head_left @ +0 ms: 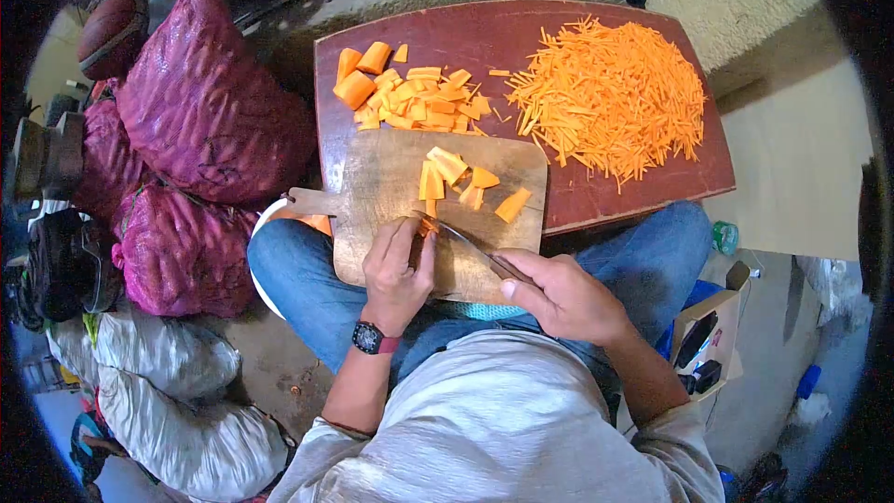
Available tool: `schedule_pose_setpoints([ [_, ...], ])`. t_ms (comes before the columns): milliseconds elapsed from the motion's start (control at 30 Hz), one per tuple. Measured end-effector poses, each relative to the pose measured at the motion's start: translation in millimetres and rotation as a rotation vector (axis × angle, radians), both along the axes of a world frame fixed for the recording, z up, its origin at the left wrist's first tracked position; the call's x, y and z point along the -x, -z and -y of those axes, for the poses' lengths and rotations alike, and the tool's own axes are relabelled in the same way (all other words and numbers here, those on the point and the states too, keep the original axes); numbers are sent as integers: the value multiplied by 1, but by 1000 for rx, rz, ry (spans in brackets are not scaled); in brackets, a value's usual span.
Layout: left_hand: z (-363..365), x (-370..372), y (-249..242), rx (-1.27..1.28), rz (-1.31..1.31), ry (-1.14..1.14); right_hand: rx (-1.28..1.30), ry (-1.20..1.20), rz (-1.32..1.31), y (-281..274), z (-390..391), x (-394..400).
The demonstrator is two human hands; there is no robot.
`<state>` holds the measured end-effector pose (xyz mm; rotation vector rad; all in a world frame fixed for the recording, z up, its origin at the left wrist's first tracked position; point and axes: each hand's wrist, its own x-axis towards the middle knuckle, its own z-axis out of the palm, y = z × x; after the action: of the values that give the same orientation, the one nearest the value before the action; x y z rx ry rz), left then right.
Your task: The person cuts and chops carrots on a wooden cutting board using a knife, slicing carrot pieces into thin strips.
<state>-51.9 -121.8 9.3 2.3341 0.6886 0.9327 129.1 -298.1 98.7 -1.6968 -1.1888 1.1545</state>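
Note:
A wooden cutting board lies across my lap and the edge of the red table. My left hand, with a watch on the wrist, is closed on a small carrot piece near the middle of the board. In my right hand is a knife, gripped by its handle, with the blade tip at that carrot piece. Several larger carrot pieces lie on the board beyond my hands.
On the red table are a pile of carrot chunks and a large heap of thin carrot sticks. Purple mesh sacks and white sacks stand at left. An open box is at right.

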Motion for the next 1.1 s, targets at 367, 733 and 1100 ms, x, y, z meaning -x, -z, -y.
schedule_pose_setpoints([
  [367, -1, 0, 5, -50, -28, 34, 76, -12, -1, -4, -3, 3],
  [733, 1, 3, 5, -38, -9, 28, 18, -78, 189, 17, -31, 8],
  [1100, -5, -13, 3, 106, -62, 48, -136, 177, -213, 12, 7, -7],
])
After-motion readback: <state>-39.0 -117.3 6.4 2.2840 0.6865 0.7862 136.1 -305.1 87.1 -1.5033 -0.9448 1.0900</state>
